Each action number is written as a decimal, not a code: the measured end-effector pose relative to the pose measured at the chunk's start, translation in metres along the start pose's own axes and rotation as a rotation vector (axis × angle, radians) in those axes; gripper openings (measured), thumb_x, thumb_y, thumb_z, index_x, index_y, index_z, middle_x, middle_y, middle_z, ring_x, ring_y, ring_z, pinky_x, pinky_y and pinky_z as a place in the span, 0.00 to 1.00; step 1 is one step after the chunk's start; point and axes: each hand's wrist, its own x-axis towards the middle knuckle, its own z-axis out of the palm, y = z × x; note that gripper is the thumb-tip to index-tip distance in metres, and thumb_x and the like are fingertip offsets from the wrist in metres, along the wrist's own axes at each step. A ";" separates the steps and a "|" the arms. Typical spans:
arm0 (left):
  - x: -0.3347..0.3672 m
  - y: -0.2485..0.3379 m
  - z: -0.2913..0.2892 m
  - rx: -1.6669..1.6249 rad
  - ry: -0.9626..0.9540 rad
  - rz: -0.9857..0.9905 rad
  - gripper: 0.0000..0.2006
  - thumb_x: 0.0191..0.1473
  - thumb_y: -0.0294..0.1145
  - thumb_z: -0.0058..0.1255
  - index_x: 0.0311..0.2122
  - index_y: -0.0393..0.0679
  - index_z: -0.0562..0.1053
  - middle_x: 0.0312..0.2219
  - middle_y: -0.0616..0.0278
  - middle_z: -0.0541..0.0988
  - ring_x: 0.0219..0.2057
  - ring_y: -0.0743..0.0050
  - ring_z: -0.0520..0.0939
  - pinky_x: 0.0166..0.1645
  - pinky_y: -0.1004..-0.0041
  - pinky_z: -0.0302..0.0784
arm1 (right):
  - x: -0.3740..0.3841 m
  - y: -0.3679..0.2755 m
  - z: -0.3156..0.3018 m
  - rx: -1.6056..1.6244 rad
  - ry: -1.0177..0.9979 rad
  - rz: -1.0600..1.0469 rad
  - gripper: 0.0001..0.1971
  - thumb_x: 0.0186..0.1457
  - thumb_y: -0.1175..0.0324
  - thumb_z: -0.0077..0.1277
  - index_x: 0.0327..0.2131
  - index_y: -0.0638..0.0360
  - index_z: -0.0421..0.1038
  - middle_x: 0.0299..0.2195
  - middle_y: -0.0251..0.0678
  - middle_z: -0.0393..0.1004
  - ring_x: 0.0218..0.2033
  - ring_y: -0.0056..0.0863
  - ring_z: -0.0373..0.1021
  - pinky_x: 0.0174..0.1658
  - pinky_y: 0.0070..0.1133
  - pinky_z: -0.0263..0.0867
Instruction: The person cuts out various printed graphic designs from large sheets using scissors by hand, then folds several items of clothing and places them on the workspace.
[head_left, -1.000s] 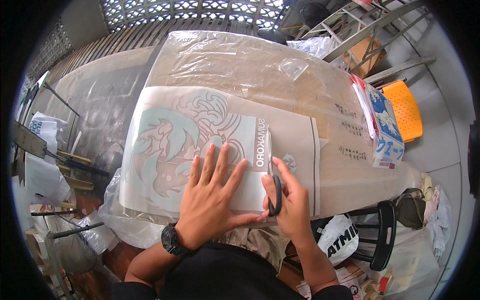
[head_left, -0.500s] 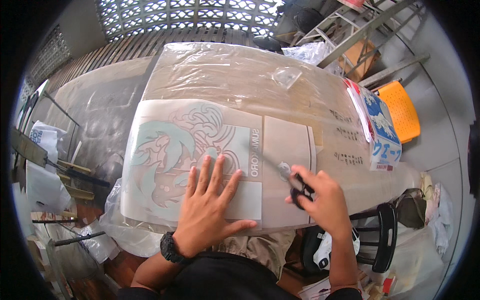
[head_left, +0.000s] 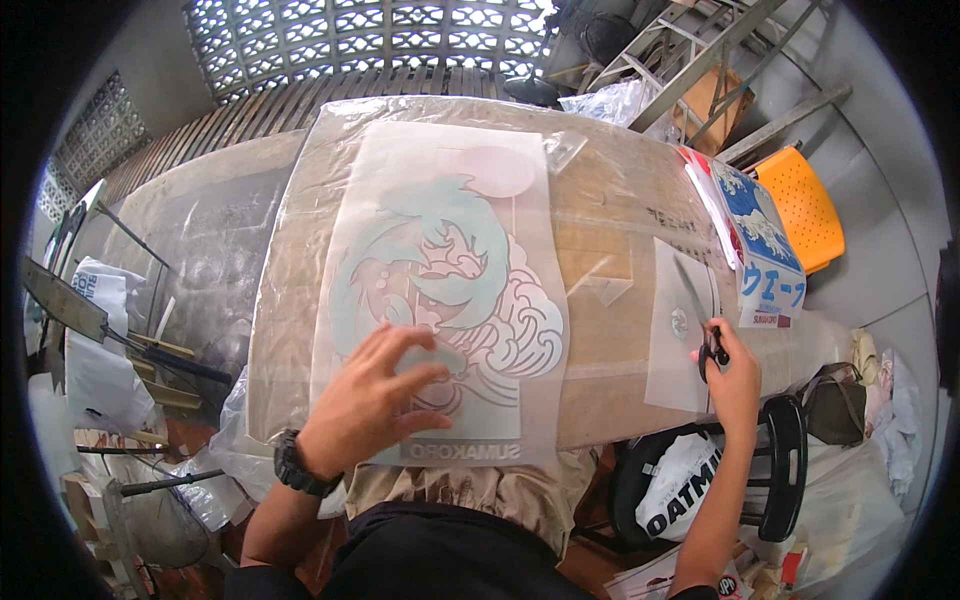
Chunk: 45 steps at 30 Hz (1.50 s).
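A large translucent sheet with a pale green and pink wave-and-creature design lies lengthwise on the plastic-covered table. Over its lower left part is my left hand, fingers spread and slightly bent, holding nothing; whether the fingertips touch the sheet I cannot tell. Black-handled scissors are gripped in my right hand, blades pointing away from me. Beneath them, a smaller translucent piece with a small round motif lies at the table's right side.
A scrap of clear plastic lies between the two sheets. Blue-and-white printed sheets and a yellow perforated plastic piece are at the right. A metal ladder leans behind. Near my right arm stands a black chair.
The large sheet has turned lengthwise and sits apart from the smaller piece, which is now farther right. My right hand moved right with the scissors. My left hand shifted left, fingers no longer flat.
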 end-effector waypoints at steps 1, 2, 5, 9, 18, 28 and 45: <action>-0.001 -0.003 -0.002 -0.010 0.005 -0.034 0.23 0.44 0.41 0.68 0.46 0.46 0.76 0.54 0.55 0.72 0.55 0.50 0.74 0.66 0.51 0.65 | -0.003 -0.005 0.002 -0.021 0.089 -0.039 0.21 0.50 0.80 0.56 0.51 0.60 0.71 0.33 0.41 0.79 0.34 0.36 0.76 0.41 0.27 0.68; -0.007 -0.008 -0.009 -0.009 0.005 -0.082 0.25 0.44 0.40 0.69 0.48 0.46 0.76 0.54 0.55 0.72 0.55 0.50 0.74 0.66 0.51 0.65 | -0.010 -0.023 0.006 0.098 0.076 0.005 0.21 0.52 0.79 0.57 0.52 0.64 0.71 0.29 0.35 0.78 0.30 0.25 0.76 0.38 0.22 0.68; -0.029 -0.022 -0.026 -0.025 -0.005 -0.205 0.30 0.40 0.41 0.71 0.52 0.48 0.75 0.57 0.55 0.71 0.58 0.49 0.72 0.66 0.50 0.65 | -0.061 -0.069 0.010 0.428 -0.061 0.099 0.19 0.52 0.77 0.59 0.50 0.63 0.72 0.26 0.31 0.77 0.28 0.17 0.74 0.36 0.17 0.68; -0.043 -0.002 -0.030 0.061 -0.034 -0.158 0.36 0.40 0.40 0.71 0.58 0.51 0.72 0.63 0.52 0.65 0.66 0.46 0.64 0.68 0.49 0.61 | -0.142 -0.112 0.042 0.983 -0.530 0.162 0.23 0.52 0.65 0.66 0.49 0.63 0.70 0.26 0.32 0.77 0.29 0.16 0.73 0.35 0.15 0.67; -0.061 0.023 0.013 0.214 -0.218 0.021 0.30 0.51 0.33 0.59 0.62 0.62 0.70 0.68 0.59 0.61 0.71 0.54 0.56 0.73 0.49 0.48 | -0.199 -0.153 0.086 1.179 -0.817 0.260 0.42 0.55 0.31 0.51 0.51 0.66 0.62 0.29 0.37 0.75 0.31 0.24 0.76 0.32 0.15 0.69; -0.109 0.037 0.000 0.119 -0.241 -0.050 0.27 0.53 0.33 0.57 0.59 0.68 0.73 0.66 0.63 0.64 0.70 0.56 0.58 0.73 0.49 0.47 | -0.196 -0.183 0.079 1.217 -0.777 0.332 0.32 0.62 0.49 0.54 0.56 0.68 0.61 0.27 0.32 0.73 0.26 0.16 0.72 0.30 0.16 0.70; -0.119 0.036 0.000 0.061 -0.231 -0.007 0.33 0.51 0.29 0.57 0.64 0.65 0.67 0.69 0.64 0.59 0.71 0.55 0.55 0.72 0.46 0.50 | -0.195 -0.194 0.098 1.067 -0.621 0.336 0.27 0.63 0.54 0.56 0.52 0.70 0.64 0.22 0.31 0.73 0.22 0.13 0.71 0.25 0.15 0.68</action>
